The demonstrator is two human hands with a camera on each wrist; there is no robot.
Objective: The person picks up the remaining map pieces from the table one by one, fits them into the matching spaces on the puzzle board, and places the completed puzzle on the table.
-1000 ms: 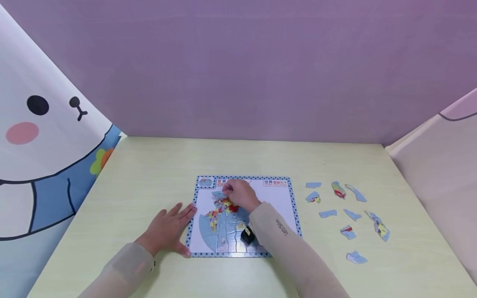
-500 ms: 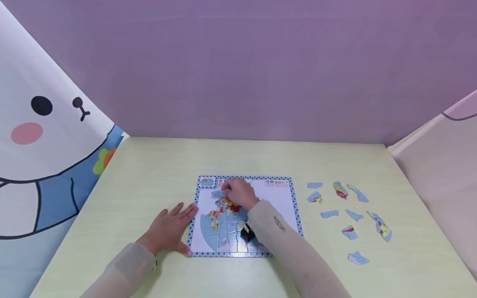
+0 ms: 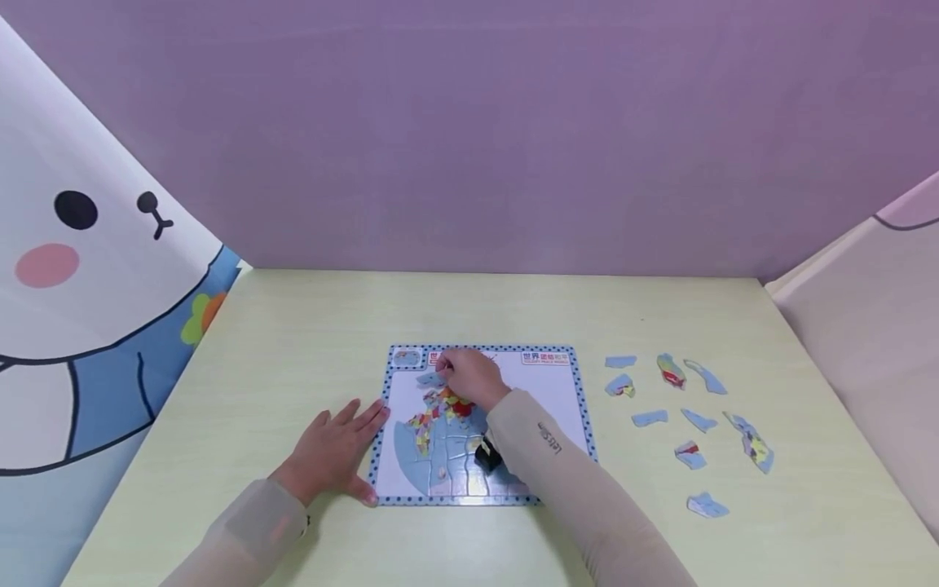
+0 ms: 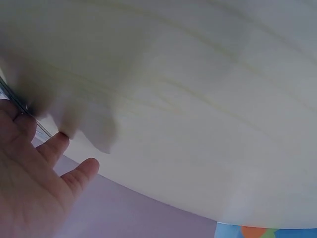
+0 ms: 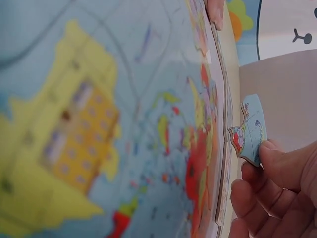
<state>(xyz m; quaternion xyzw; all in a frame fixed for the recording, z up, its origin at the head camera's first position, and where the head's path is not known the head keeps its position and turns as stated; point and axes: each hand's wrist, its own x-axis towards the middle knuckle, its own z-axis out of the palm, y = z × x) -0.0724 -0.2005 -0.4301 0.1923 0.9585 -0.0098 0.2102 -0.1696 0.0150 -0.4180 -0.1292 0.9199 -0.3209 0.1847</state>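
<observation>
A world map jigsaw board [image 3: 543, 408] with a dotted blue border lies on the table, its lower left filled with joined map pieces [image 3: 414, 465]. My right hand [image 3: 473, 379] is over the upper left of the board. In the right wrist view its thumb and fingers pinch a light blue puzzle piece [image 5: 255, 126] with a small red and green patch. That piece looks tilted up, and I cannot tell whether it touches the board. My left hand [image 3: 330, 452] lies with fingers spread, its fingertips and thumb on the board's left border.
Several loose puzzle pieces lie right of the board, among them a long one [image 3: 750, 442], a green and red one [image 3: 671, 371] and a pale blue one [image 3: 707, 505]. A purple backdrop [image 3: 499, 147] rises behind the table [image 3: 323, 318]. Printed cloth [image 3: 110, 326] borders the left.
My right hand stays over the upper left of the board with the puzzle piece, shifting only very slightly. The left hand keeps its place, and the loose pieces lie as before.
</observation>
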